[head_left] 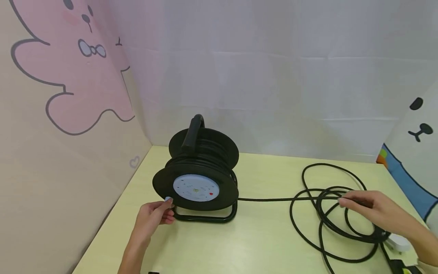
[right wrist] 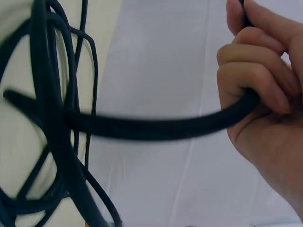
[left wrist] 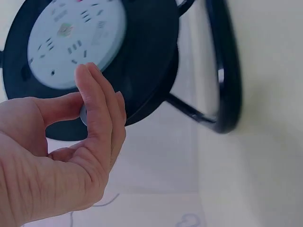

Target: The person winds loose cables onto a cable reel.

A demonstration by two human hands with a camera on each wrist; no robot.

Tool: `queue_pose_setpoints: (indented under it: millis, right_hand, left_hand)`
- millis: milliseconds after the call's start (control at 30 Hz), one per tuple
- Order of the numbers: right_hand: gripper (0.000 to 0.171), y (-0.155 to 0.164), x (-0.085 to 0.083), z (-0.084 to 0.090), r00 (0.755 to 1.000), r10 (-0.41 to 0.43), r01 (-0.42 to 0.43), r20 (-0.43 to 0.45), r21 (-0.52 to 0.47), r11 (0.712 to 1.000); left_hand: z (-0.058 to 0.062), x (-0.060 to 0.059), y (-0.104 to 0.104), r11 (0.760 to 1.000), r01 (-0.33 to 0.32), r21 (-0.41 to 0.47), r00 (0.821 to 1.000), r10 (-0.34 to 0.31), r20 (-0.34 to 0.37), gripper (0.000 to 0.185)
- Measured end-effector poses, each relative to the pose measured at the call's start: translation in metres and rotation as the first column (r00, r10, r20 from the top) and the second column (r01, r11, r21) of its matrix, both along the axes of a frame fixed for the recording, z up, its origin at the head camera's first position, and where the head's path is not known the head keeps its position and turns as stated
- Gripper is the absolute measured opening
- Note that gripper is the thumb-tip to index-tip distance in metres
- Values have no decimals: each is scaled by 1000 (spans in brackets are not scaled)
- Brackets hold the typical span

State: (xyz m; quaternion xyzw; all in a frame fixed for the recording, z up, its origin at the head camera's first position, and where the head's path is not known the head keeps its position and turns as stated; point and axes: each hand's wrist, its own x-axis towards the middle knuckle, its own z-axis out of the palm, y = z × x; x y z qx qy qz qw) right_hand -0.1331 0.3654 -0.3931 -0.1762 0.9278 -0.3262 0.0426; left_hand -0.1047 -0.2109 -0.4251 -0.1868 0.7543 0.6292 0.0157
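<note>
A black cable reel (head_left: 160, 183) stands on its tube frame left of centre, with cable wound between its discs and a pale socket face (head_left: 196, 187) on the near side. With thumb and fingers my left hand (head_left: 150, 220) pinches a small pale knob (left wrist: 83, 115) near the disc's edge. Off to the right, my right hand (head_left: 381, 211) grips the black cable (head_left: 267, 199), which runs nearly straight from the reel to its fingers. The right wrist view shows the curled fingers (right wrist: 258, 71) round it, with a length sagging away from them.
Loose loops of cable (head_left: 319, 213) lie on the pale yellow table (head_left: 260, 243) below and left of the right hand. A white plug (head_left: 398, 242) sits under the right wrist. Curtains with cartoon figures enclose the back and sides.
</note>
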Motion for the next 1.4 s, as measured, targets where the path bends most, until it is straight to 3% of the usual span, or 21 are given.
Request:
queue_pose_setpoints:
  millis: [267,433,800,1000,1233,1400]
  right_hand:
    - [16,-42,-21,-13,991,82,-85,-104,-21,996]
    - [18,-63,-33,-22,988,122,-126,-94,-46,991]
    - [12,-97,-54,-42,974,222,-227,-49,-148,963]
    - [19,-110,-57,-44,965,259,-248,41,-181,952]
    - [14,-131,-57,-44,936,352,-347,-12,-196,917]
    - [12,-144,-60,-46,926,377,-370,-1,-193,909]
  left_hand:
    - [30,0,-15,1000,-12,5,1000,13,-23,37]
    - [49,1,-13,1000,-13,18,998,14,-69,38]
    - [89,-1,20,1000,26,12,973,-23,-228,35]
    - [99,0,45,999,46,-3,955,-45,-294,32]
    - [103,2,65,992,105,-67,928,-122,-352,30]
    - [103,1,79,987,152,-58,916,-163,-368,29]
